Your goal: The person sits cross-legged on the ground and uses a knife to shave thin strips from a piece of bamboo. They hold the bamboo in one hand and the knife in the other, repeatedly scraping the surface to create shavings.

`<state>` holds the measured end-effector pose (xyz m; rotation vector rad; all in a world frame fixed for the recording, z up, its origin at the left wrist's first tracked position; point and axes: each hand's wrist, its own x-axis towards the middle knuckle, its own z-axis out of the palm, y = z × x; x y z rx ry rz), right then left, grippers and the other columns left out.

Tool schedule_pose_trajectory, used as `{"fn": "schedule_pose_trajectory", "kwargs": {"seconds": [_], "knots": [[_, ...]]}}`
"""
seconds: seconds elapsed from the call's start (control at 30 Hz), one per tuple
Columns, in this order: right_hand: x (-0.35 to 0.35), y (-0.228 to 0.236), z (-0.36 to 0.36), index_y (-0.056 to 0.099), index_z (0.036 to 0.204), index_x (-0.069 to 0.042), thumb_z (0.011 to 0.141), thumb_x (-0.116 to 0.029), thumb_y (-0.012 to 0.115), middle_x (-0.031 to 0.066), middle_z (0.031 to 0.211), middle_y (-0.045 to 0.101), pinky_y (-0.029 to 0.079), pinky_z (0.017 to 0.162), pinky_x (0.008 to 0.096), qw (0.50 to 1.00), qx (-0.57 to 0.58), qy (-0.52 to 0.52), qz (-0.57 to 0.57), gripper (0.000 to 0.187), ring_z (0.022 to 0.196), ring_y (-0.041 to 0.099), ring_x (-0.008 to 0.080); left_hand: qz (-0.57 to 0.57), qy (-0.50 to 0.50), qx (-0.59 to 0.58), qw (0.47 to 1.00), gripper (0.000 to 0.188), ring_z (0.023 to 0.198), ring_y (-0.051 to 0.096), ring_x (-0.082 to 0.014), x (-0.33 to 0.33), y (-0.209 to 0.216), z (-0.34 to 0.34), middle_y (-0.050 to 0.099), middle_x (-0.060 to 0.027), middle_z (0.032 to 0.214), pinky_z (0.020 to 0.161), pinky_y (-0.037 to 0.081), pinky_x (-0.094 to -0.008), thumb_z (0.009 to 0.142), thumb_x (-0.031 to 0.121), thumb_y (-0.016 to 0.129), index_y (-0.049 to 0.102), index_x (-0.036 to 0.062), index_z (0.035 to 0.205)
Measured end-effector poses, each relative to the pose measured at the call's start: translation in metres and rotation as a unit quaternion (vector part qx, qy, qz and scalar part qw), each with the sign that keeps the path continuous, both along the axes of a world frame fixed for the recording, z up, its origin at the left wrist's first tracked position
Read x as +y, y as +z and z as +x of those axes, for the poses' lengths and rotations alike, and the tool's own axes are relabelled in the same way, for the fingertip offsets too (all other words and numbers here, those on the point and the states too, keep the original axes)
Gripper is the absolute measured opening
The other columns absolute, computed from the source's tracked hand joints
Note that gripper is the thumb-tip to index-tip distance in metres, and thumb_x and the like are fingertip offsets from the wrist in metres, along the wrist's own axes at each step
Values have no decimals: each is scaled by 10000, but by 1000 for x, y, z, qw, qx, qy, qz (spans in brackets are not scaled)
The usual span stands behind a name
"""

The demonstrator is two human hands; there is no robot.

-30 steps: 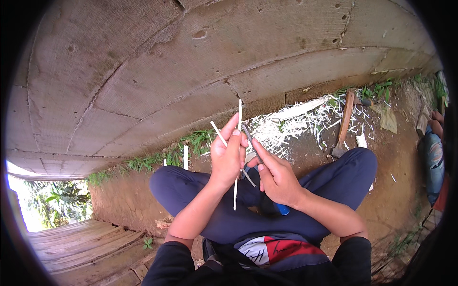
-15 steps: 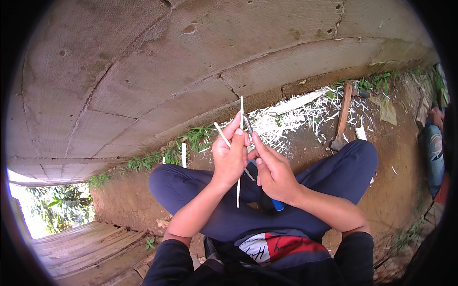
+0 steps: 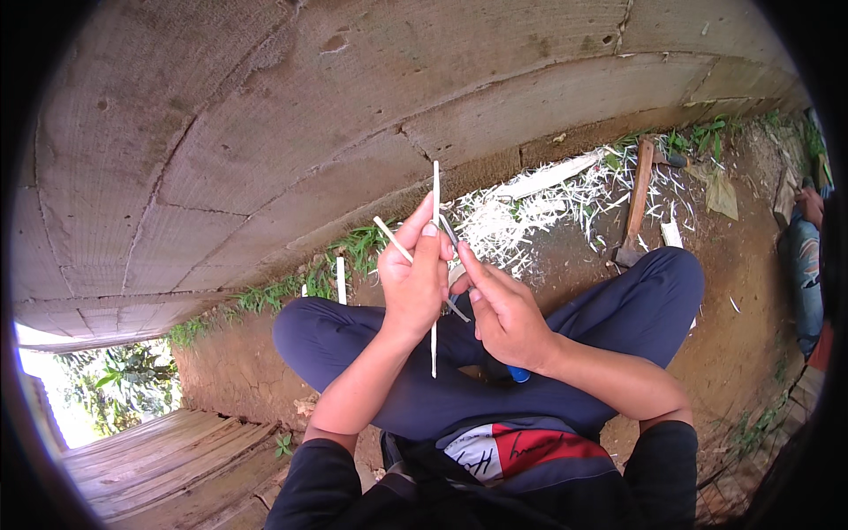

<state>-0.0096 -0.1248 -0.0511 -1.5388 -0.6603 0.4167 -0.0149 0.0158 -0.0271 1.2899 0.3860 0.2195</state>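
Observation:
My left hand (image 3: pixel 412 283) is closed around a thin pale wooden stick (image 3: pixel 435 187) that stands nearly upright, its lower end showing below the palm. A second pale stick (image 3: pixel 392 238) crosses the same hand at a slant. In my right hand (image 3: pixel 508 318) is a knife, its narrow dark blade (image 3: pixel 449 230) close against the upright stick, near my left fingertips. A blue end (image 3: pixel 518 374), seemingly of the knife's handle, shows below my right palm. Both hands are held close together above my crossed legs; my fingers hide much of the knife.
White shavings (image 3: pixel 503 225) lie heaped by the block wall (image 3: pixel 291 132), with a long pale wood piece (image 3: pixel 552 177) on them. A wooden-handled tool (image 3: pixel 638 194) rests beyond my right knee. A pale strip (image 3: pixel 341 281) stands near my left knee. Another person's leg (image 3: pixel 806 283) is at far right.
Both hands, with the sticks and knife, have shifted slightly left and up in the picture. The slanted stick leans over a little more. Both grips look the same.

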Motion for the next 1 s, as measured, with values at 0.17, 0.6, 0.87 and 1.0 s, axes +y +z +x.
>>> {"fn": "schedule_pose_trajectory", "kwargs": {"seconds": [0.17, 0.6, 0.87, 1.0], "knots": [[0, 1, 0, 293, 1390, 0, 846, 67, 418, 159, 940, 557, 454, 776, 322, 1000, -6, -11, 11, 561, 850, 558, 275, -24, 27, -8, 999, 400, 365, 352, -34, 6, 7, 3, 524, -24, 690, 332, 282, -163, 941, 67, 374, 388, 8, 1335], [1, 3, 0, 268, 1402, -4, 849, 67, 411, 155, 945, 542, 451, 782, 315, 1000, 11, 1, 23, 576, 849, 556, 274, 27, 14, 8, 999, 384, 417, 359, -21, 0, -6, -2, 510, -4, 680, 382, 305, -172, 945, 65, 379, 420, 14, 1323], [-3, 2, 4, 249, 1408, 1, 870, 53, 398, 143, 894, 537, 450, 742, 302, 999, 1, -38, 25, 561, 788, 546, 237, 46, -34, -29, 998, 387, 535, 394, -16, -9, -14, -8, 498, 29, 692, 470, 327, -166, 938, 65, 429, 448, 58, 1324], [-7, 11, 30, 252, 1413, -13, 897, 24, 370, 120, 855, 531, 457, 670, 296, 994, 45, -98, 6, 531, 686, 530, 182, 52, -109, -11, 993, 388, 642, 454, -35, -27, -12, -24, 521, 24, 743, 582, 385, -181, 926, 30, 443, 465, 43, 1313]]}}
